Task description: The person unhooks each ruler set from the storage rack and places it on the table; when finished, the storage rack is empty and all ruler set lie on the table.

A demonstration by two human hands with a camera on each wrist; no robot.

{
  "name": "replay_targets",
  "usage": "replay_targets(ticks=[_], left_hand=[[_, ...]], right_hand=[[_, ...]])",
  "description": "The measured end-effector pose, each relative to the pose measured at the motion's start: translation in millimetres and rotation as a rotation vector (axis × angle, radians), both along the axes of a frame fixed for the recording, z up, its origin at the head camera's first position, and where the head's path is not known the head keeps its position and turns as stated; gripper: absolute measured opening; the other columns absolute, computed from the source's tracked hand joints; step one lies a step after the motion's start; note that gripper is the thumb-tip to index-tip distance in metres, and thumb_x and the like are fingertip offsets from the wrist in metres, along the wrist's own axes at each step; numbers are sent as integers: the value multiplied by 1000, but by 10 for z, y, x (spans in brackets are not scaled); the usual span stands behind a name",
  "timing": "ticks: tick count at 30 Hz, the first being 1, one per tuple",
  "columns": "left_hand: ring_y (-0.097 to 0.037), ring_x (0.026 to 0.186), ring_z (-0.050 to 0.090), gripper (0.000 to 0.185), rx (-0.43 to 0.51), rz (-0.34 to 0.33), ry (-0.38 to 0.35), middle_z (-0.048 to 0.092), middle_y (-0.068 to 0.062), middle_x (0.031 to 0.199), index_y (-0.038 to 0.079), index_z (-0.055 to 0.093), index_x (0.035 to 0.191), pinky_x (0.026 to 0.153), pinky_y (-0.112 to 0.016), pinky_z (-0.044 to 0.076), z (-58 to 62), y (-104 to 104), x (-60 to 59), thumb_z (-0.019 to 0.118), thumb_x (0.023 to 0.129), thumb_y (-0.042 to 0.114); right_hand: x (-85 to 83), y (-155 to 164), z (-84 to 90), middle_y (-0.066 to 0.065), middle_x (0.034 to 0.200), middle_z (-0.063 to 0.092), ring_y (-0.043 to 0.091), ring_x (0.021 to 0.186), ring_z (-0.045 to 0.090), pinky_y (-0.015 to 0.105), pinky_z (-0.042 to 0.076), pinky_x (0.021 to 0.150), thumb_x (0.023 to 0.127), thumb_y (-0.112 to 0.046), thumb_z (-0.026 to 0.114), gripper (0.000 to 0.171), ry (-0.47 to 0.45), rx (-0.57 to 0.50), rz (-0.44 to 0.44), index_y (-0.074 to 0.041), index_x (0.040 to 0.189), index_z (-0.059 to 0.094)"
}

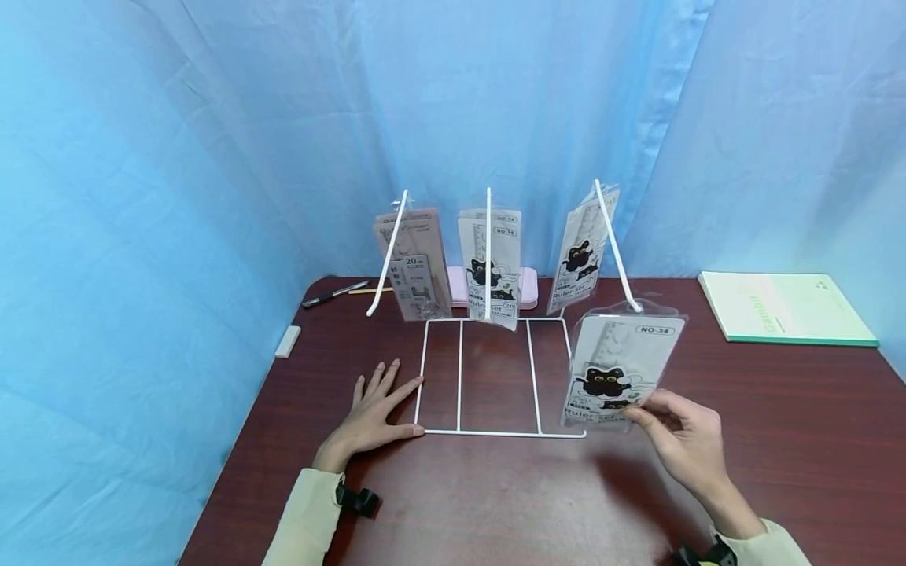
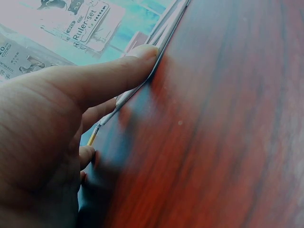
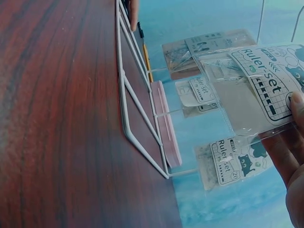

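Observation:
A white wire rack [image 1: 460, 377] lies with its base flat on the dark wooden table [image 1: 495, 503]; three prongs rise at its back. Ruler-set packs hang on the left prong [image 1: 414, 263], middle prong [image 1: 490, 263] and right prong [image 1: 583, 251]. My right hand [image 1: 683, 440] pinches the bottom edge of another cat-print ruler-set pack [image 1: 619, 369] [image 3: 256, 80], held upright by the tip of the right prong. My left hand [image 1: 375, 409] rests flat on the table, fingers straight, thumb [image 2: 114, 78] touching the rack's front left corner [image 2: 164, 35].
A green notebook [image 1: 782, 308] lies at the back right. A pink case [image 1: 527, 287] sits behind the rack. A black pen [image 1: 333, 294] and a pencil lie at the back left, a white eraser [image 1: 287, 341] near the left edge. Blue curtains surround the table.

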State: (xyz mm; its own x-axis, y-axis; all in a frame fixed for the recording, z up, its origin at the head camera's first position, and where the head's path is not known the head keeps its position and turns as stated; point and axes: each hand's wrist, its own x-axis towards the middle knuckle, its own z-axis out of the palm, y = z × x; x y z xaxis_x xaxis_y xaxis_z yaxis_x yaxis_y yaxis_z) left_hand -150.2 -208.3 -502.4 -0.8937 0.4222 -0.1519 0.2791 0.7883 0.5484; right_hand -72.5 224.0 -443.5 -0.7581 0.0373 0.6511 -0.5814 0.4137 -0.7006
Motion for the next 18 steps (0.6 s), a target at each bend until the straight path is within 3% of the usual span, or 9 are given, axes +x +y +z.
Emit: replay_targets(ticks=[3, 6, 9, 18], left_hand=[[-44, 157, -3, 83, 1, 0, -2, 6, -17, 170, 30, 37, 156, 119, -72, -4, 0, -3, -2, 74, 85, 53], [-44, 157, -4, 83, -1, 4, -7, 6, -16, 170, 30, 37, 156, 119, -72, -5, -2, -5, -2, 73, 85, 54], [-44, 157, -4, 83, -6, 3, -7, 5, -16, 170, 30, 36, 156, 119, -72, -5, -7, -6, -2, 73, 85, 54], [-43, 157, -4, 83, -8, 5, -9, 6, -16, 171, 30, 36, 156, 120, -71, -5, -3, 2, 2, 72, 85, 54]], right_hand=[[24, -1, 5, -23, 85, 73, -13, 64, 61, 8, 47, 54, 69, 19, 78, 19, 20, -26, 20, 6, 80, 71], [41, 9, -13, -19, 83, 74, -12, 64, 61, 7, 46, 54, 76, 7, 81, 11, 53, -53, 32, 7, 80, 71], [69, 22, -15, -14, 79, 75, -12, 63, 60, 6, 46, 54, 80, -9, 83, 20, 78, -60, 27, 7, 79, 71], [198, 120, 99, -9, 73, 74, -12, 62, 61, 6, 46, 51, 80, -2, 81, 13, 79, -61, -11, 7, 78, 71]])
